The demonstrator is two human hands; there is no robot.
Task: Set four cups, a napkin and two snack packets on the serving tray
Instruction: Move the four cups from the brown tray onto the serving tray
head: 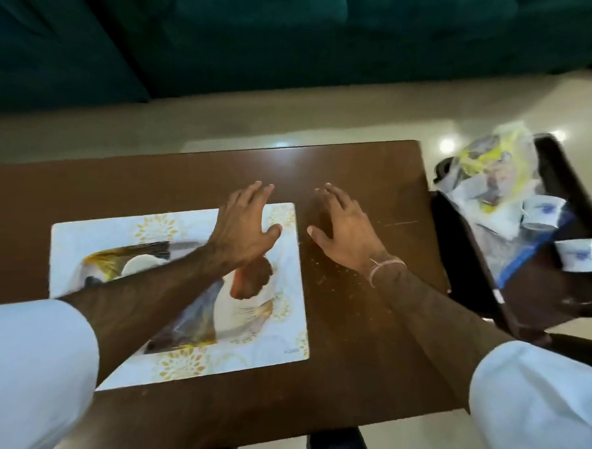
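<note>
A flat white serving tray [116,228] with a printed picture and gold flower motifs lies on the left half of the brown table. My left hand [244,226] hovers open over its far right corner, fingers spread, holding nothing. My right hand [342,228] is open too, over bare table just right of the tray. Two white cups with blue flowers sit on a dark side table at the right: one cup [542,213] tilted, the other cup [579,254] upside down. Behind them lie a yellow-and-clear snack packet [497,159] and white napkin [487,213].
The brown table [350,347] has crumbs and a scratch near my right wrist. The dark side table [541,299] stands lower, beside its right edge, with a blue-edged sheet on it. A dark green sofa [263,33] runs across the back, beyond a strip of pale floor.
</note>
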